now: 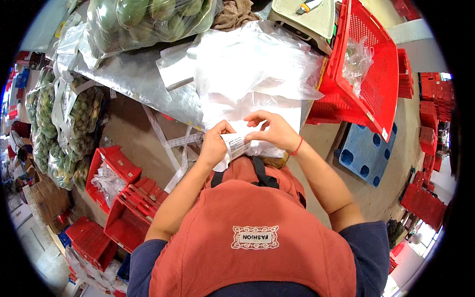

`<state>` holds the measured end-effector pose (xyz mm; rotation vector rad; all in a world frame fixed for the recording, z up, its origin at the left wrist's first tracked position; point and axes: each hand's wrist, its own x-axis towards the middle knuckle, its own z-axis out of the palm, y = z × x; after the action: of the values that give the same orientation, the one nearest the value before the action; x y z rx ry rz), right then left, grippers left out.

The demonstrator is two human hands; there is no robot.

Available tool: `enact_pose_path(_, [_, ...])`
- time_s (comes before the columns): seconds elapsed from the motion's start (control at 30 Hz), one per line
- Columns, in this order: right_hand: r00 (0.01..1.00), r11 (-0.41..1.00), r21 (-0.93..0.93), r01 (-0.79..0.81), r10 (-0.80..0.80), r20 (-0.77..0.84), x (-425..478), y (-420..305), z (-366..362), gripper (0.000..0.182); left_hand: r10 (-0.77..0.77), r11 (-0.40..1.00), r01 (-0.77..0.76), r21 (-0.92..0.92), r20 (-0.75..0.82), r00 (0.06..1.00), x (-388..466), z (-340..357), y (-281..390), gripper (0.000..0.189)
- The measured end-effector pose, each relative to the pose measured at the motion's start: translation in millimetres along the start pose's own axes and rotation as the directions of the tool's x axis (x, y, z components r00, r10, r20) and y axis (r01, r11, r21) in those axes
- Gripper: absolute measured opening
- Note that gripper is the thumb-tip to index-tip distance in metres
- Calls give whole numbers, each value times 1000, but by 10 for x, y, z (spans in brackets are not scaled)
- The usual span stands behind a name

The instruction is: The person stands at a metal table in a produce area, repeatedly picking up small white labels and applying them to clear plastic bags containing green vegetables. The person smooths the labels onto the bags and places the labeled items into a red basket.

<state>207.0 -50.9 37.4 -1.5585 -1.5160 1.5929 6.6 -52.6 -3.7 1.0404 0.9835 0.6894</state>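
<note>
My left hand (214, 147) pinches a strip of white printed labels (236, 144) in front of the apron, at the table's near edge. Beside it, my right hand (276, 130) has its fingers spread, and its thumb is at the strip's right edge. Whether that thumb touches the paper is hard to tell. A red cord circles the right wrist. Just beyond both hands lies a pile of clear plastic bags (252, 70), bright with glare, on a metal-topped table (137, 76). A white stack (178, 67) sticks out at the pile's left.
A large clear bag of green fruit (148, 18) and a brown cloth (235, 15) lie at the back. Right of them are a scale (326, 16) bearing a utility knife (308, 6) and a red crate (382, 74). A blue pallet (365, 148), bagged produce (70, 126) and red crates (126, 222) flank me.
</note>
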Motion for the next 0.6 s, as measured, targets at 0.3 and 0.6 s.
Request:
enact_pose_path(0.3, [891,983,-178,34,-111,-441,156,321,-50,24,-198,966,209,154,-81,977,-3,-181,-303,14])
enact_pose_path(0.6, [921,631,-772,78,-342,-187,206,650,49,37,-167,762,-187,620,466,869,-146,-248,256,12])
